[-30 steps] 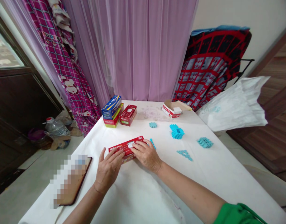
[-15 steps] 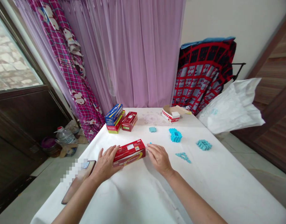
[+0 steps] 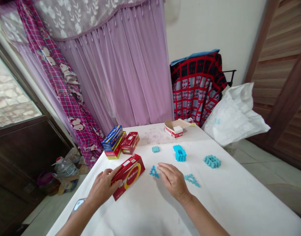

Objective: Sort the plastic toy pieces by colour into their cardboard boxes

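My left hand (image 3: 101, 187) grips the near end of a red cardboard box (image 3: 128, 177) with a yellow ring printed on it, and the box stands tilted on the white-covered table (image 3: 221, 203). My right hand (image 3: 173, 181) lies open to the right of the box, touching nothing I can make out. Beside its fingertips sits a small blue foam triangle piece (image 3: 154, 172). Just right of that hand is a second blue triangular piece (image 3: 191, 180).
Stacked boxes (image 3: 112, 142) and a red box (image 3: 130, 143) stand at the far left of the table. Farther back are an open carton (image 3: 173, 128) and blue foam pieces (image 3: 180, 153). A white plastic bag (image 3: 235, 114) hangs off the right edge.
The red box has turned from lying crosswise to a steep diagonal, held by my left hand alone. My right hand has moved away from it. The view has tilted upward.
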### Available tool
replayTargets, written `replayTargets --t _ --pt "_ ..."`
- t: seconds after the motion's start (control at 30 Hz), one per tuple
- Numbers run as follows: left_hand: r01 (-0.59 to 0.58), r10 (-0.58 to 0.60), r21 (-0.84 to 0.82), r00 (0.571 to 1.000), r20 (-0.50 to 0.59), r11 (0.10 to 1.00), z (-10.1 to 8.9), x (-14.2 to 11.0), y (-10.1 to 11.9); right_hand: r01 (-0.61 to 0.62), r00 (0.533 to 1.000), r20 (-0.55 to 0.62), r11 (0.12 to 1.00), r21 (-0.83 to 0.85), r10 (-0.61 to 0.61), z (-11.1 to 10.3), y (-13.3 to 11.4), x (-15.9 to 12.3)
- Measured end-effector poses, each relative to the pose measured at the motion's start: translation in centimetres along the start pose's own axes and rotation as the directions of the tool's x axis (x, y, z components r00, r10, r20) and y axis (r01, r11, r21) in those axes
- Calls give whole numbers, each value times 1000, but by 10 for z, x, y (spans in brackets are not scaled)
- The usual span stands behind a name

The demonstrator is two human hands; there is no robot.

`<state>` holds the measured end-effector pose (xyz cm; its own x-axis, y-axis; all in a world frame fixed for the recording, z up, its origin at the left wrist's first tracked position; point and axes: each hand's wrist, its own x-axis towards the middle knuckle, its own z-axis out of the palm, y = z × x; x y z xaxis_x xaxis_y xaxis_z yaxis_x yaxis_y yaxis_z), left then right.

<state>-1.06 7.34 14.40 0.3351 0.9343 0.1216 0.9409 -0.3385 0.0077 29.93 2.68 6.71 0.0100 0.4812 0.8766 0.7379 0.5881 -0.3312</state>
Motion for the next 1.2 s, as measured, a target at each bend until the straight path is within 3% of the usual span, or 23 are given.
replayTargets --t 0.1,0.27,0.4,0.53,0.73,0.87,0.97,1.07,1.2 --pt "108 -106 51 993 -44 993 -17 40 2 -13 997 -72 1000 -6 13 -4 14 14" --pt "256 -242 132 964 -112 958 -44 132 10 -46 987 -153 998 -30 41 -8 42 17" --pt "340 -325 157 939 -113 927 -47 189 21 -61 983 -178 997 -57 50 -15 61 14" --pt "410 -400 158 912 -91 898 -33 214 29 -109 973 -215 991 -75 90 -24 72 14" --pt "422 -415 197 906 -79 885 -21 220 34 -171 963 -223 981 -88 148 -34 79 15" --pt "373 -353 256 927 -124 892 -27 218 42 -236 946 -248 967 -92 207 -52 88 21" --pt "238 -191 305 966 -176 922 -31 217 59 -323 895 -354 941 -96 271 -76 100 30" --pt "29 22 325 988 -150 945 -28 223 89 -406 834 -446 909 -97 325 -100 114 40" --pt "-167 187 291 982 -41 942 -13 245 140 -402 828 -473 907 -124 302 -125 133 53"
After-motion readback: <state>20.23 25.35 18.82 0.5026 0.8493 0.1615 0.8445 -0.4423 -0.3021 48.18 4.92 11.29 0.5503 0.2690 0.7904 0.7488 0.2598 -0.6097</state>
